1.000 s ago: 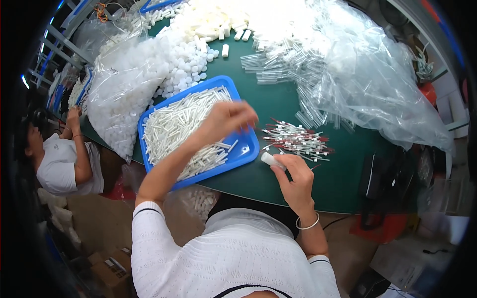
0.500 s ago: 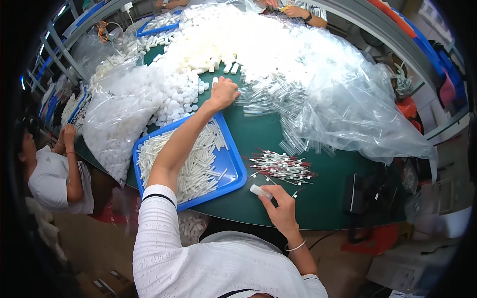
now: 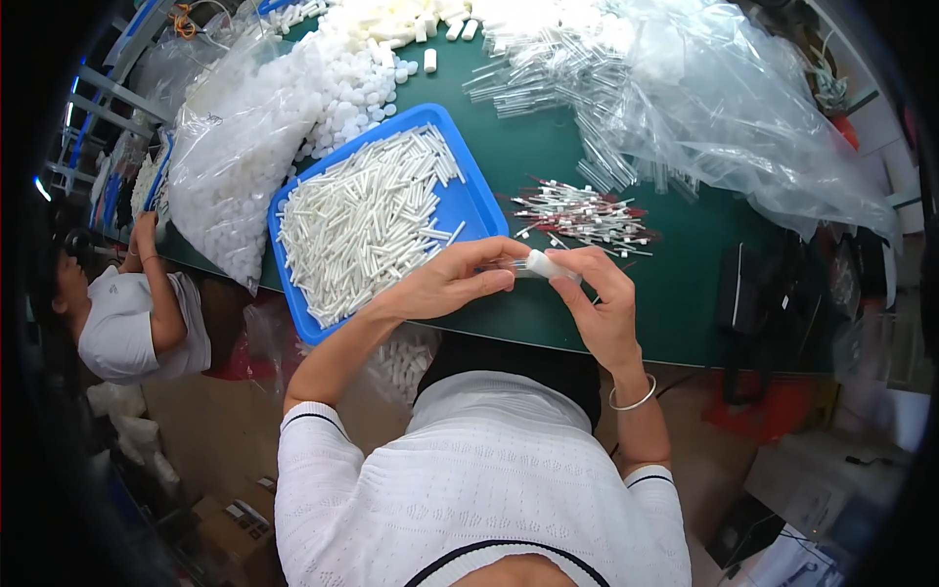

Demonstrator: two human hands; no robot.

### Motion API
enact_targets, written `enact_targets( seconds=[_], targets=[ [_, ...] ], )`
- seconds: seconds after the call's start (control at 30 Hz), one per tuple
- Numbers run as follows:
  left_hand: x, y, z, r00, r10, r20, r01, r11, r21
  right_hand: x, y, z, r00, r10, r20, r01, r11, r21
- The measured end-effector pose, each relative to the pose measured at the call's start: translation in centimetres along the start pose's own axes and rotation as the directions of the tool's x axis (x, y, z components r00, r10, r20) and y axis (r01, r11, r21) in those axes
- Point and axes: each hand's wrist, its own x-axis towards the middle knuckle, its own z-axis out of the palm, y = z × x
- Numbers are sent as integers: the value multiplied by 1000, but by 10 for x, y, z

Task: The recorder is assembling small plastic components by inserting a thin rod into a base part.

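Note:
My left hand (image 3: pixel 445 281) is closed, its fingertips pinching a clear tube (image 3: pixel 502 264) just over the near edge of the table. Facing it, my right hand (image 3: pixel 604 298) grips a white cylindrical piece (image 3: pixel 539 262) with thumb and fingers. The tube's right end meets or nearly meets the white piece; fingers hide the exact contact. Just left of the hands lies a blue tray (image 3: pixel 474 186) holding many short white sticks (image 3: pixel 367 210). Beyond my right hand is a pile of thin white-and-red pieces (image 3: pixel 587 217).
A bag of round white caps (image 3: pixel 240 161) slumps at the left. Loose clear tubes (image 3: pixel 538 88) lie at the back beside a large plastic bag (image 3: pixel 724 117). One white cylinder (image 3: pixel 430 61) stands apart. A black box (image 3: pixel 736 289) is at right. Another person (image 3: pixel 137 313) sits left.
My left hand has come back from the far tubes and white cylinders to meet my right hand, and now holds a clear tube. The right hand keeps its white piece. The view has shifted.

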Motion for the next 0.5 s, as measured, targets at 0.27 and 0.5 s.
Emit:
enact_targets(
  seconds=[0.27, 0.5],
  targets=[
    [-21, -8, 39, 972, 169, -166, -64, 863, 502, -26, -9, 0, 961, -205, 184, 258, 904, -341],
    [-27, -12, 35, 996, -52, -77, 71, 959, 275, -32, -12, -20, 956, 143, 257, -162, 985, 57]
  ],
)
